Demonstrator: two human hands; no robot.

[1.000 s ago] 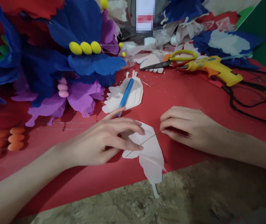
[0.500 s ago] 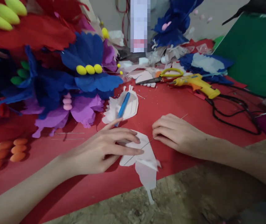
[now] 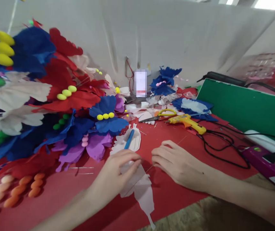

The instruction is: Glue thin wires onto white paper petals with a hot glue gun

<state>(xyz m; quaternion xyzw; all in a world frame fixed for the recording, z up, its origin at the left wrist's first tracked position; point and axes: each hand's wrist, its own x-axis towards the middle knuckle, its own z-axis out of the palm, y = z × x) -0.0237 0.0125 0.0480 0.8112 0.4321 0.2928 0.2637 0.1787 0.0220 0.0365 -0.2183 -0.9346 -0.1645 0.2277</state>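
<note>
My left hand (image 3: 120,171) curls over a white, butterfly-like cutout (image 3: 145,194), its upper part between thumb and fingers. One narrow tail of the cutout points toward the near edge of the red sheet. To the right, my right hand (image 3: 176,163) is closed on a thin straight wire (image 3: 149,169), which crosses the cutout at a slant and sticks out beyond my knuckles. Just past my left hand, a blue pen or cutter (image 3: 129,140) rests on another white cutout (image 3: 136,142).
Butterflies with blue (image 3: 112,123) and red wings crowd the left side. Orange oval bodies (image 3: 36,185) lie near left. Black-bladed scissors with yellow handles (image 3: 166,112), a yellow glue gun (image 3: 185,122) and its looping cord lie beyond my right hand. A purple power strip (image 3: 260,163) sits far right.
The view has tilted upward. My left hand has gone from fingers laid flat on the cutout and wire to a curled grip. The cutout's lower part has spread out. My right hand keeps the wire.
</note>
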